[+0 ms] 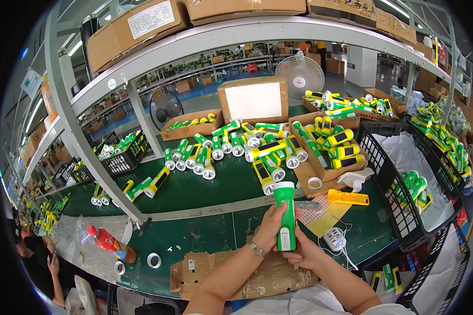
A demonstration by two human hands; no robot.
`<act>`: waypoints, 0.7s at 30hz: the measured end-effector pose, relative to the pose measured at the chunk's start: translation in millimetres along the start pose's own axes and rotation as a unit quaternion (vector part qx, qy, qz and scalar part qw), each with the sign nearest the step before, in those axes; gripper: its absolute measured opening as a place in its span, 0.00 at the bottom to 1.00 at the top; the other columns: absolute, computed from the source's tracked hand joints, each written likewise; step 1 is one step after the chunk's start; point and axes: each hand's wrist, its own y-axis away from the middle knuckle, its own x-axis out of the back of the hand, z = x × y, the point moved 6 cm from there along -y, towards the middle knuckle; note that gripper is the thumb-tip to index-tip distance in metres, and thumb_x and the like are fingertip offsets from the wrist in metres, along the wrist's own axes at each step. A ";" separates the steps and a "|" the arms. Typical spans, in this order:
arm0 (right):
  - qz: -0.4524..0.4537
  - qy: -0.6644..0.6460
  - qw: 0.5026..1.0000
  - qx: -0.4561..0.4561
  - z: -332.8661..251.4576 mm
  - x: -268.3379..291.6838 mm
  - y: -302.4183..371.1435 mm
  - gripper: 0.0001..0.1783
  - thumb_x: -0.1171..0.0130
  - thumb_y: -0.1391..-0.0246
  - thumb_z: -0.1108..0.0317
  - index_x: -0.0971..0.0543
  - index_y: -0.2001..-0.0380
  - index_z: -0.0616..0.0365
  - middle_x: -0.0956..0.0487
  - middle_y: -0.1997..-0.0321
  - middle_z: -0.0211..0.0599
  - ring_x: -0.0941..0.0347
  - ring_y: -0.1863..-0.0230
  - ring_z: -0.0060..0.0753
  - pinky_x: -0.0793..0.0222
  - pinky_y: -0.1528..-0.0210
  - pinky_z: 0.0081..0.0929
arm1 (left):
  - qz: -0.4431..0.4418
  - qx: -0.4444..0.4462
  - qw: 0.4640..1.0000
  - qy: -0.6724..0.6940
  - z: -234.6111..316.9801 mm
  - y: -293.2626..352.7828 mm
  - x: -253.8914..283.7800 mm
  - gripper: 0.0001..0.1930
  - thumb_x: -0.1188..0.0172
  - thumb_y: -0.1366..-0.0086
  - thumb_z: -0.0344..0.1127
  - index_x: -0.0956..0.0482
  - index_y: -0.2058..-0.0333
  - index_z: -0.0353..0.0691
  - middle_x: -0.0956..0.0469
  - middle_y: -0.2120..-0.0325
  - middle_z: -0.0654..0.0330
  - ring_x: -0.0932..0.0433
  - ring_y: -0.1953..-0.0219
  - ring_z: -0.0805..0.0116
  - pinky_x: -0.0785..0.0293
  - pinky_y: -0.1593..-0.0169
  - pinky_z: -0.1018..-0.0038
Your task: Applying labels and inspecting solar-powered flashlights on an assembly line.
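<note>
Evidently for steadiness, both hands share one green torch [285, 212] over the cardboard sheet [210, 270] along the near edge of the bench [205, 231]: the left hand [272, 226] curls around its barrel, the right hand [305, 251] half closes about its lower end. Its panelled side faces up (probably for easy viewing). White rims its head; a pale oval panel marks the lower barrel.

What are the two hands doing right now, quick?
Left hand: closed on a green flashlight, at its left side.
Right hand: holding the same flashlight near its lower end.
</note>
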 end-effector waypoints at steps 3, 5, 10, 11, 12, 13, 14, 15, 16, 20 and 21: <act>-0.009 -0.069 0.998 -0.012 -4.1 -9.3 11.9 0.35 0.65 0.49 0.32 0.31 0.58 0.54 0.28 0.67 0.39 0.50 0.89 0.16 0.56 0.89 0.11 | -0.044 0.016 0.998 0.040 2.2 -3.6 -10.5 0.20 0.54 0.36 0.46 0.35 0.54 0.36 0.28 0.58 0.52 0.27 0.60 0.65 0.28 0.57 0.70; -0.027 -0.080 0.996 0.012 -16.7 -11.2 23.1 0.32 0.64 0.46 0.36 0.31 0.57 0.54 0.29 0.65 0.40 0.48 0.88 0.16 0.55 0.89 0.11 | -0.145 0.042 0.988 0.021 3.4 -10.2 -15.8 0.22 0.56 0.35 0.47 0.40 0.47 0.42 0.30 0.53 0.53 0.29 0.53 0.63 0.30 0.54 0.70; 0.340 0.274 0.779 0.451 -82.6 12.9 101.5 0.26 0.59 0.45 0.42 0.30 0.60 0.55 0.29 0.76 0.34 0.45 0.90 0.15 0.55 0.91 0.13 | -0.042 -0.063 0.977 -0.199 -1.3 -62.2 31.7 0.28 0.54 0.37 0.52 0.42 0.45 0.42 0.33 0.50 0.55 0.36 0.48 0.64 0.39 0.48 0.62; 0.366 0.258 0.796 0.409 -97.2 26.6 109.9 0.26 0.58 0.46 0.43 0.30 0.62 0.55 0.30 0.78 0.33 0.46 0.91 0.15 0.56 0.92 0.13 | 0.061 -0.143 0.925 -0.348 3.1 -76.1 54.1 0.30 0.54 0.39 0.56 0.40 0.45 0.40 0.34 0.50 0.52 0.38 0.46 0.61 0.41 0.46 0.59; 0.391 0.240 0.810 0.366 -113.5 41.0 121.2 0.25 0.57 0.46 0.43 0.29 0.64 0.56 0.31 0.81 0.32 0.48 0.93 0.16 0.57 0.93 0.14 | 0.064 -0.144 0.925 -0.347 1.2 -86.4 65.1 0.30 0.54 0.39 0.56 0.40 0.45 0.40 0.34 0.50 0.52 0.38 0.46 0.61 0.41 0.46 0.59; 0.416 0.221 0.821 0.323 -124.5 55.6 129.9 0.24 0.56 0.47 0.44 0.29 0.66 0.57 0.32 0.83 0.31 0.49 0.94 0.16 0.59 0.93 0.14 | 0.181 -0.160 0.857 -0.454 9.4 -91.9 84.4 0.33 0.51 0.43 0.58 0.39 0.47 0.39 0.33 0.52 0.52 0.39 0.46 0.59 0.43 0.47 0.58; 0.356 0.125 0.866 0.328 -133.4 62.0 130.4 0.24 0.56 0.46 0.44 0.29 0.67 0.56 0.33 0.85 0.31 0.48 0.95 0.17 0.60 0.94 0.15 | 0.288 -0.175 0.766 -0.548 22.6 -94.5 91.4 0.36 0.48 0.47 0.61 0.38 0.49 0.38 0.32 0.55 0.51 0.39 0.47 0.57 0.44 0.47 0.57; 0.353 0.084 0.858 0.364 -135.3 64.4 138.1 0.24 0.58 0.45 0.44 0.29 0.66 0.56 0.32 0.85 0.32 0.49 0.95 0.17 0.60 0.94 0.14 | 0.285 -0.178 0.766 -0.548 21.6 -99.6 90.7 0.36 0.48 0.47 0.61 0.38 0.49 0.38 0.32 0.55 0.51 0.39 0.47 0.57 0.44 0.47 0.57; 0.358 0.056 0.839 0.406 -146.7 69.2 146.4 0.24 0.57 0.45 0.44 0.28 0.66 0.56 0.31 0.84 0.31 0.49 0.95 0.17 0.60 0.94 0.14 | 0.319 -0.115 0.732 -0.591 18.6 -107.6 92.3 0.39 0.46 0.51 0.64 0.36 0.51 0.36 0.33 0.55 0.51 0.40 0.47 0.55 0.44 0.48 0.56; 0.317 -0.041 0.817 0.480 -178.2 96.2 179.7 0.24 0.54 0.45 0.46 0.30 0.63 0.59 0.29 0.76 0.33 0.48 0.90 0.16 0.54 0.90 0.13 | 0.352 0.015 0.673 -0.650 5.8 -123.5 100.6 0.40 0.44 0.57 0.67 0.32 0.56 0.35 0.34 0.54 0.51 0.40 0.48 0.53 0.43 0.50 0.55; 0.298 -0.074 0.823 0.478 -185.2 100.9 185.0 0.23 0.54 0.44 0.47 0.30 0.63 0.59 0.29 0.75 0.35 0.46 0.88 0.17 0.52 0.88 0.14 | 0.374 0.005 0.652 -0.659 7.2 -123.5 103.0 0.39 0.44 0.57 0.66 0.31 0.57 0.35 0.33 0.55 0.51 0.39 0.48 0.53 0.43 0.50 0.55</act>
